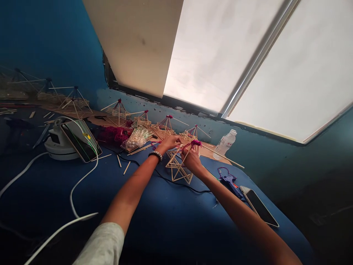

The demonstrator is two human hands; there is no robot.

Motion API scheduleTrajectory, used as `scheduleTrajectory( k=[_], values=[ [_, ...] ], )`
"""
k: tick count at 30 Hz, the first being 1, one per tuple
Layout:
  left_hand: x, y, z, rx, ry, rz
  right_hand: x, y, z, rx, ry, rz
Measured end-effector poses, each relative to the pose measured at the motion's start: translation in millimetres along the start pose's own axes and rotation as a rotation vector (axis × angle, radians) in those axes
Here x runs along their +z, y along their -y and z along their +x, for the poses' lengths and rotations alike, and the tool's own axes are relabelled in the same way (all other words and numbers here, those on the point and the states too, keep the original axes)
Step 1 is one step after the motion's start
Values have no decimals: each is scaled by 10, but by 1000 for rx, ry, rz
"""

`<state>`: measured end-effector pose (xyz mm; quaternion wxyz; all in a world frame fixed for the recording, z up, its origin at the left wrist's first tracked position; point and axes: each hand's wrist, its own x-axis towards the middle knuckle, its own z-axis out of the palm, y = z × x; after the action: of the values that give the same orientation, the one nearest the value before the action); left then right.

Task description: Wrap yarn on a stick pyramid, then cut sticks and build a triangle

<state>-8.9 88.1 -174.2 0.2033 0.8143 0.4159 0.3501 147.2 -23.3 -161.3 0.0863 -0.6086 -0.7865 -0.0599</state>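
Note:
A small frame of thin wooden sticks [178, 173] stands on the blue table, with magenta yarn [196, 142] wound where its upper sticks meet. My right hand [191, 159] is closed at the upper sticks, just below the wound joint; its fingertips are partly hidden. My left hand [171, 142], with a dark beaded bracelet at the wrist, is at the far left side of the frame. Its fingers are pinched together, and a magenta strand runs close by them. One long stick [223, 156] juts from the joint to the right.
Several similar stick frames [119, 110] line the wall. A bottle [225, 144], a blue glue gun [230, 181] and a phone [259, 206] are at right. Bagged sticks [139, 138], a magenta yarn heap [114, 136], a leaning phone [81, 141] and white cables [79, 180] lie left.

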Motion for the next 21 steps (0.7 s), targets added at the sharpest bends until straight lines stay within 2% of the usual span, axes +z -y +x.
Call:
scheduleTrajectory(
  k=[3,7,10,14,15,17,19,21],
  values=[
    [45,34,16,-66,-55,-23,-43,-21,-35,-25,28,27],
    [137,108,38,-169,-122,-101,-131,-86,-184,-135,72,81],
    [197,158,54,-218,-158,-196,-208,-192,-382,-259,28,155],
    [222,164,94,-251,-187,-366,-389,-439,-666,-431,-10,384],
    [218,152,107,-256,-197,-413,-449,-517,-714,-398,-47,428],
    [201,115,127,-264,-225,-505,-558,-682,-747,-230,-197,448],
    [176,69,132,-273,-257,-591,-620,-838,-684,-68,-365,466],
    [151,27,120,-280,-284,-664,-604,-968,-541,21,-457,590]
  ],
)
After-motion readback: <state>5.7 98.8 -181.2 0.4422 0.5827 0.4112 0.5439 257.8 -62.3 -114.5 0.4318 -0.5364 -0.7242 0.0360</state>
